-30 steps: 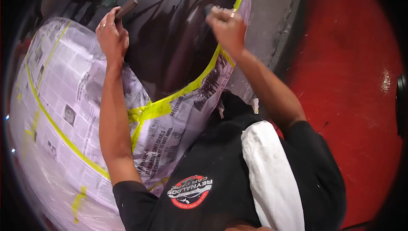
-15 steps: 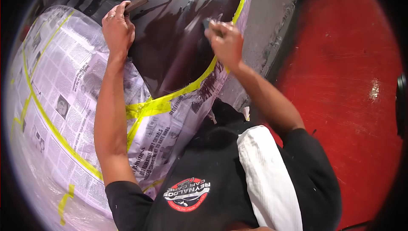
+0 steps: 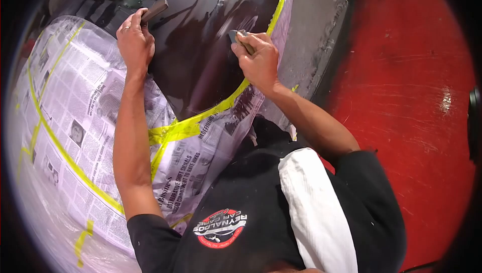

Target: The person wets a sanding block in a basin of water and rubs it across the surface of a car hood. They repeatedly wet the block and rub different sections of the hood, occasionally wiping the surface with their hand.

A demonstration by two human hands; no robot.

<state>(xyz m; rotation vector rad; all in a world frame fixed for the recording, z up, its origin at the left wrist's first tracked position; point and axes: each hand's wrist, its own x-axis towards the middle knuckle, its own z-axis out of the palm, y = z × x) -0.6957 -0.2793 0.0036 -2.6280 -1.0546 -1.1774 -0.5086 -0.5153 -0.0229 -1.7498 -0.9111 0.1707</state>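
A dark, wet-looking car panel (image 3: pixel 196 62) fills the upper middle, edged with yellow masking tape (image 3: pixel 221 107). My left hand (image 3: pixel 135 42) is closed around a brown flat block (image 3: pixel 156 10) at the panel's left side. The block's far end sticks out past my fingers. On the right part of the panel, my right hand (image 3: pixel 258 59) pinches a folded grey piece that looks like sandpaper (image 3: pixel 234 36), with a brownish edge. Pale smears lie on the surface just beyond it.
Newspaper masking (image 3: pixel 95 117) with yellow tape lines and clear plastic film (image 3: pixel 45 223) covers the car to the left and below. A white cloth (image 3: pixel 316 208) hangs over my black shirt. Grey concrete (image 3: pixel 306 52) and a red floor (image 3: pixel 401 97) lie to the right.
My right hand has moved a little left and down over the panel, and its motion blur is gone. My left hand keeps its grip, with the view shifted slightly.
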